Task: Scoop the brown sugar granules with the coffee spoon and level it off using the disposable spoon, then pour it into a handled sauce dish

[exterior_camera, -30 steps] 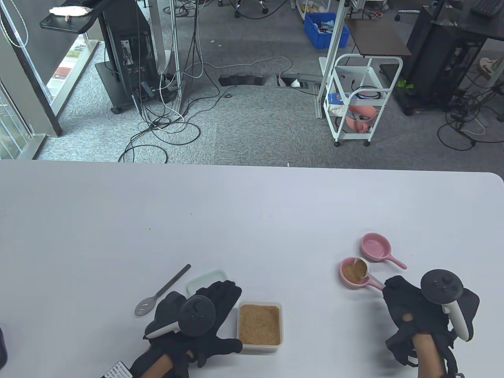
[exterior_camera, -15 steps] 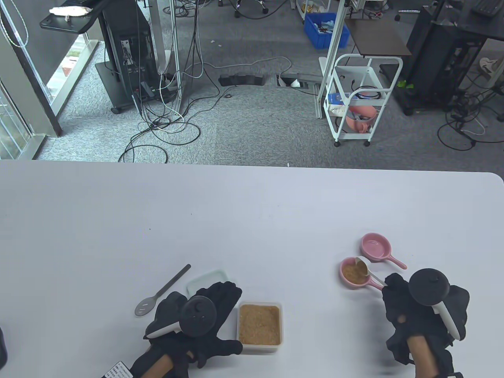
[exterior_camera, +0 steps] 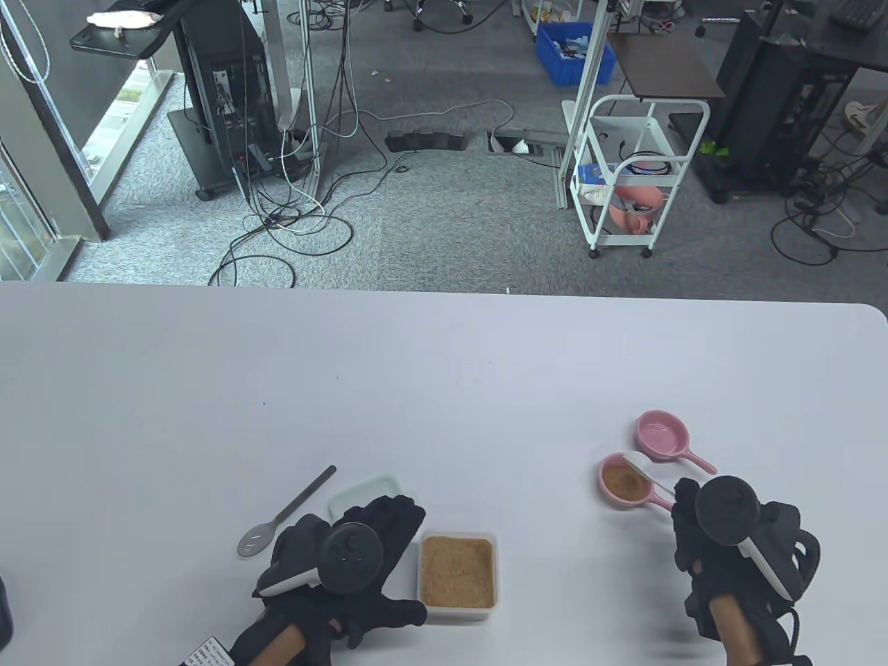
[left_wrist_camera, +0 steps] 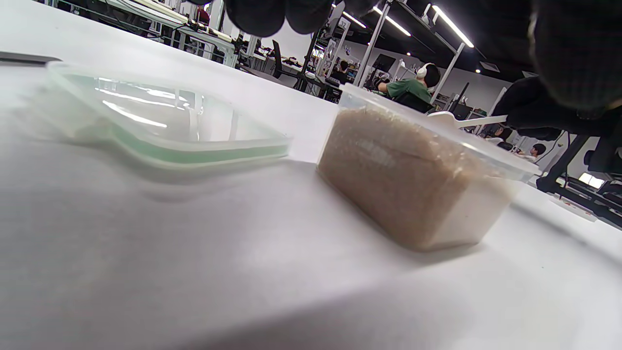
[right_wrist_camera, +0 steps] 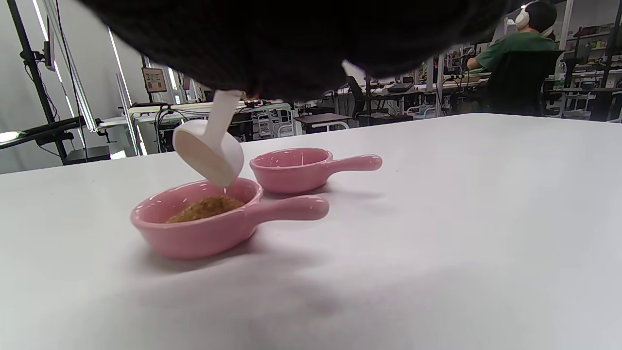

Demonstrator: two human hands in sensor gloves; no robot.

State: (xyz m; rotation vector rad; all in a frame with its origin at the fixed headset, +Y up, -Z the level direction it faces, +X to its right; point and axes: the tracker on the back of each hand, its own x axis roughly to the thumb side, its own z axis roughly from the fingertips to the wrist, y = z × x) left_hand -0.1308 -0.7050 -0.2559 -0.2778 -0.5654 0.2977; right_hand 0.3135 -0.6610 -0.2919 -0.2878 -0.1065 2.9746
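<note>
- Your right hand (exterior_camera: 721,548) grips the white coffee spoon (exterior_camera: 642,466), and over the last second it has tipped from half-loaded to fully turned over.
- The brown sugar (right_wrist_camera: 206,207) now lies in the nearer handled sauce dish (exterior_camera: 622,481); the pour looks done.
- Your left hand (exterior_camera: 347,555) rests relaxed on the desk (exterior_camera: 444,374), holding nothing, beside the sugar container (exterior_camera: 457,572).

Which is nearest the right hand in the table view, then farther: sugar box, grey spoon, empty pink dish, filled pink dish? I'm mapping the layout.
From the right hand:
1. Filled pink dish, just up-left of it.
2. Empty pink dish, behind the filled one.
3. Sugar box, off to the left.
4. Grey spoon, farthest left, beyond the left hand.
</note>
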